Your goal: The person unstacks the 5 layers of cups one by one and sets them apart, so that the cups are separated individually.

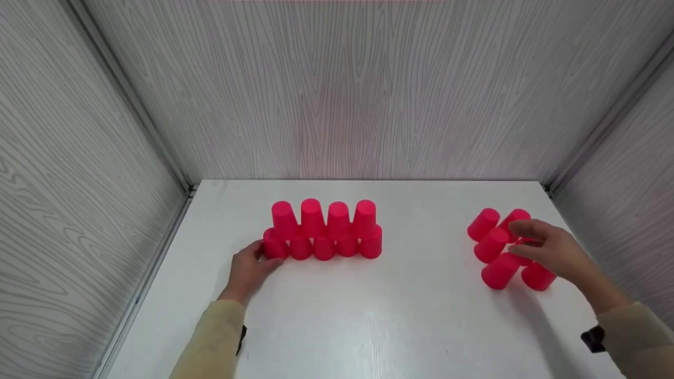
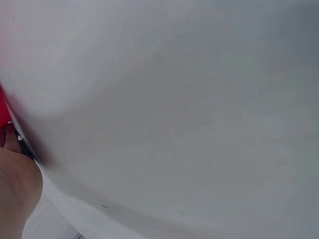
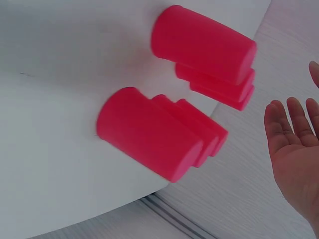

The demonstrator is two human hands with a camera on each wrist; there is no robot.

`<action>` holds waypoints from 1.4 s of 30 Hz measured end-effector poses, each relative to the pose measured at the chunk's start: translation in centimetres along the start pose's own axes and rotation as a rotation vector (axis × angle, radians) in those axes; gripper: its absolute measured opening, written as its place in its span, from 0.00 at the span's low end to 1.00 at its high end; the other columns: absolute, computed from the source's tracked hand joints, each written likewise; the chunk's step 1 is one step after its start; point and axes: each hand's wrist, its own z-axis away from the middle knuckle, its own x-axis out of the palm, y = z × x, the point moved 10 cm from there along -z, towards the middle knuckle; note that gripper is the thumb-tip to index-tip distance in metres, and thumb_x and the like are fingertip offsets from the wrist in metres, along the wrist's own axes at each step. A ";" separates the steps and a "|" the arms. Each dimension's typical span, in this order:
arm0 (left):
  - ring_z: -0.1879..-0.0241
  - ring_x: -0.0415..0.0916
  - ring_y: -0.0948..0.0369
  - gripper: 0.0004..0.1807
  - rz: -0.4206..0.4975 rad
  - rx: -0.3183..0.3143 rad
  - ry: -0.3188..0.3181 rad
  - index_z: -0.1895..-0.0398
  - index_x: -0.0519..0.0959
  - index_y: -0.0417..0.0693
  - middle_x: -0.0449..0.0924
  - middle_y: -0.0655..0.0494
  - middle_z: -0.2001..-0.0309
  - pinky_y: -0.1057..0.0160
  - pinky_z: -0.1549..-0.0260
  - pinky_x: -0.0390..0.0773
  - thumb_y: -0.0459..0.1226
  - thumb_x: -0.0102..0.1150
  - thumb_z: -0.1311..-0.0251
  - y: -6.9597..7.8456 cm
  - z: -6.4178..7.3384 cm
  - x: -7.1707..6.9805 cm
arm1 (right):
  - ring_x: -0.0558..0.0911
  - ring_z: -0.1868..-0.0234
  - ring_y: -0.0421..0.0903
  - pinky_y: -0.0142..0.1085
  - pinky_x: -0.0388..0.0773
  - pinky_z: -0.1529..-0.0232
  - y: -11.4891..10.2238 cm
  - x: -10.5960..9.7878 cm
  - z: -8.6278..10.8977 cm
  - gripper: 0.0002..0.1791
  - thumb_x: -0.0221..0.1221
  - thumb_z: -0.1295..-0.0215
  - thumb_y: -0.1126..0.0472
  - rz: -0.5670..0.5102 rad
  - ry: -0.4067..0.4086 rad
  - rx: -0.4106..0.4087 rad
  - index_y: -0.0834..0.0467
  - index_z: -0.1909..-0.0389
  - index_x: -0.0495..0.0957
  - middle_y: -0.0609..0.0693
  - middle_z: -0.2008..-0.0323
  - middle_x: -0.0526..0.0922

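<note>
Several red cups stand upside down side by side in a bottom row (image 1: pixel 324 248) left of the table's middle. A second row of upside-down red cups (image 1: pixel 338 218) is stacked on top, each bridging two below. My left hand (image 1: pixel 248 271) holds the leftmost bottom cup (image 1: pixel 275 245), thumb in front and fingers at its far side. The left wrist view catches only a sliver of red cup (image 2: pixel 4 110) and part of that hand. My right hand (image 1: pixel 553 250) hovers over a loose group of upside-down red cups (image 1: pixel 499 271) at the right, fingers apart and nothing between them.
The white table (image 1: pixel 410 326) carries both groups, with a wide gap between them. Grey wood-grain panels rise at the back (image 1: pixel 368 105), left (image 1: pixel 79 158) and right (image 1: pixel 632 168). My right forearm casts a shadow on the tabletop.
</note>
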 end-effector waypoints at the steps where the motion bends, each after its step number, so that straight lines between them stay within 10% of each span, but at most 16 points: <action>1: 0.30 0.72 0.49 0.41 -0.002 -0.001 -0.001 0.24 0.71 0.50 0.77 0.52 0.31 0.50 0.35 0.79 0.46 0.78 0.38 0.0 0.0 0.0 | 0.78 0.37 0.65 0.29 0.85 0.55 -0.9 -0.1 -0.3 0.38 0.72 0.32 0.55 -0.004 0.008 -0.015 0.59 0.25 0.69 0.64 0.32 0.75; 11: 0.28 0.70 0.49 0.42 0.017 -0.008 -0.013 0.22 0.69 0.50 0.76 0.52 0.29 0.50 0.34 0.77 0.46 0.78 0.37 -0.2 -0.1 0.0 | 0.79 0.34 0.57 0.23 0.80 0.47 -11.8 3.8 -4.7 0.32 0.71 0.29 0.55 -0.083 0.007 -0.204 0.56 0.28 0.73 0.54 0.33 0.78; 20: 0.27 0.70 0.49 0.42 0.030 -0.030 -0.011 0.22 0.69 0.48 0.75 0.51 0.29 0.51 0.32 0.76 0.45 0.77 0.36 -0.3 -0.1 0.1 | 0.79 0.34 0.50 0.47 0.78 0.32 -19.3 10.7 -8.8 0.33 0.73 0.32 0.53 -0.179 -0.027 -0.277 0.52 0.29 0.75 0.49 0.34 0.80; 42: 0.28 0.71 0.50 0.40 0.007 -0.011 -0.014 0.23 0.70 0.49 0.77 0.52 0.30 0.51 0.33 0.76 0.45 0.76 0.36 -0.3 0.2 0.0 | 0.80 0.39 0.50 0.43 0.84 0.41 -19.6 19.6 -12.2 0.35 0.75 0.35 0.55 -0.217 -0.091 -0.135 0.51 0.29 0.75 0.49 0.39 0.80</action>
